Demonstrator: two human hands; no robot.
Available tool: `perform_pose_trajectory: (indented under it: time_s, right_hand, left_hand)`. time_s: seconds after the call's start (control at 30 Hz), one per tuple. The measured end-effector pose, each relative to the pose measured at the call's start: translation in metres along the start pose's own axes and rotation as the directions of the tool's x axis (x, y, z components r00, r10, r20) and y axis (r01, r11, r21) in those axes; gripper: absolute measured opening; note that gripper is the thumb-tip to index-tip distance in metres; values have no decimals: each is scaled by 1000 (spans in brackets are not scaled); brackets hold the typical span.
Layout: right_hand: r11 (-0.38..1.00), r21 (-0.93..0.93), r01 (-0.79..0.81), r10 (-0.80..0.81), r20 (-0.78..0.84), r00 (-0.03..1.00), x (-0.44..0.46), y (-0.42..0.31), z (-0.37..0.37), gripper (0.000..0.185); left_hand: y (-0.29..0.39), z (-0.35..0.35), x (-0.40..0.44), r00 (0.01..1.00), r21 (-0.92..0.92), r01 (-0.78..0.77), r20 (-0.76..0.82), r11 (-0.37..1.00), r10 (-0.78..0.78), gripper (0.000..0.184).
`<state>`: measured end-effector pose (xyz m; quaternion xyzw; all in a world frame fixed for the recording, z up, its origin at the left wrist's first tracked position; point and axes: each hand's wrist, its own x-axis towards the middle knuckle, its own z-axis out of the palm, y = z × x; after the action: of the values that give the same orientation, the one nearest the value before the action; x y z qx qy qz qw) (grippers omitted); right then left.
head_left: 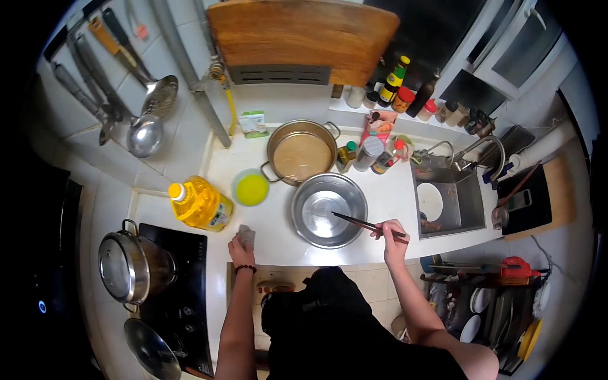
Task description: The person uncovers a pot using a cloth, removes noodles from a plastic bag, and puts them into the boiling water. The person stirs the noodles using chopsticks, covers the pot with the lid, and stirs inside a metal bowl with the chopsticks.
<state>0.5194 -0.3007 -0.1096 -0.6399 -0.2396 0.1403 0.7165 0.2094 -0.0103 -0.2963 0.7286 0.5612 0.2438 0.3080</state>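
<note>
A pair of dark chopsticks (364, 223) is gripped in my right hand (394, 240), which is closed around their thick ends. Their tips reach over the steel bowl (329, 239), whose shiny inside shows no clear contents. At the counter's front edge, my left hand (241, 252) is closed on a crumpled greyish cloth (246, 235). Behind that hand stands a small bowl (251, 188) of yellow-green liquid. Left of it is a large bottle of yellow oil (206, 206). A two-handled pot (303, 152) sits just behind the steel bowl.
On the left, a lidded pot (123, 269) and a pan (152, 348) stand on the black cooktop (183, 253). Seasoning bottles (369, 154) line the counter behind the steel bowl. The sink (465, 196) at right holds a white plate (429, 201). Ladles (145, 136) hang on the left wall.
</note>
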Motion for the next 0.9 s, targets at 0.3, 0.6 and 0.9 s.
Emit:
perform_pose_trajectory:
  time_s: [0.3, 0.6, 0.9]
  right_hand:
    - [805, -391, 447, -137, 610, 780, 25, 89, -47, 21]
    - [677, -268, 685, -165, 852, 497, 40, 106, -44, 29]
    - [665, -235, 710, -163, 881, 444, 41, 123, -41, 26]
  left_hand:
    - [54, 74, -113, 1000, 83, -12, 9, 996, 11, 31]
    - [46, 88, -173, 948, 10, 247, 203, 969, -244, 31]
    - [36, 85, -207, 905, -111, 421, 126, 900, -407, 23]
